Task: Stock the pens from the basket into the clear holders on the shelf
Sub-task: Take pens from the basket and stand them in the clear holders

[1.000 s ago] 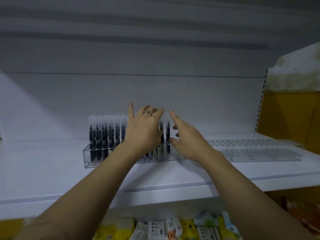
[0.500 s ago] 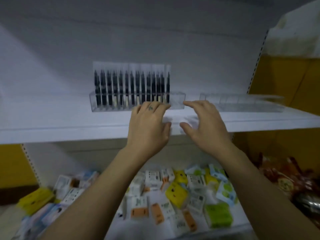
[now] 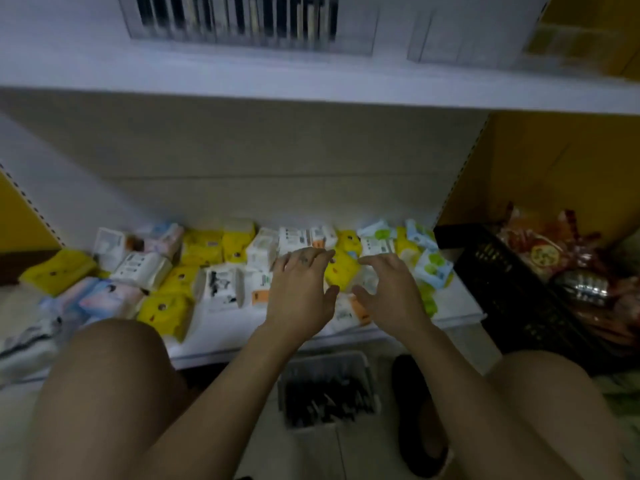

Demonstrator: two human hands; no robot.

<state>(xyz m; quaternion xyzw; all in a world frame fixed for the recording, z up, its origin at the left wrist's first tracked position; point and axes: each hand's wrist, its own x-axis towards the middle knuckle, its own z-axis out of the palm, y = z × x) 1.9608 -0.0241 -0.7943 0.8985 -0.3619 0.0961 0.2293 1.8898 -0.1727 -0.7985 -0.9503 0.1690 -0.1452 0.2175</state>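
Reaching hands: both are held out side by side before the lower shelf, palms down, close together but not touching.
Left hand [image 3: 299, 292]: fingers spread and loosely straight, thumb out to the side, with nothing in it; it hovers over the packets.
Right hand [image 3: 391, 292]: the same pose, fingers fanned and relaxed, gripping nothing.
Basket [image 3: 325, 358]: pale plastic, on the floor between the person's knees, partly under the left forearm.
Pens in the basket [image 3: 325, 400]: a dark, jumbled heap, too blurred to count.
Clear holder [image 3: 353, 43]: on the upper shelf [image 3: 207, 74], at the top of the view, left of centre.
Pens in the holder [image 3: 235, 15]: dark, standing upright in a row, smeared by blur.
Second clear holder [image 3: 450, 39]: just right of the first, a narrow gap between them; I cannot tell what it contains.
Lower shelf [image 3: 242, 344]: white, strewn with packets [image 3: 214, 271] in yellow, white, pale blue and pink.
Black crate [image 3: 512, 289]: right of the lower shelf, holding red and orange snack bags [image 3: 554, 258].
Knees: bare, left [image 3: 114, 393] and right [image 3: 554, 410], on either side of the basket.
Dark shoe [image 3: 415, 410]: on the floor just right of the basket.
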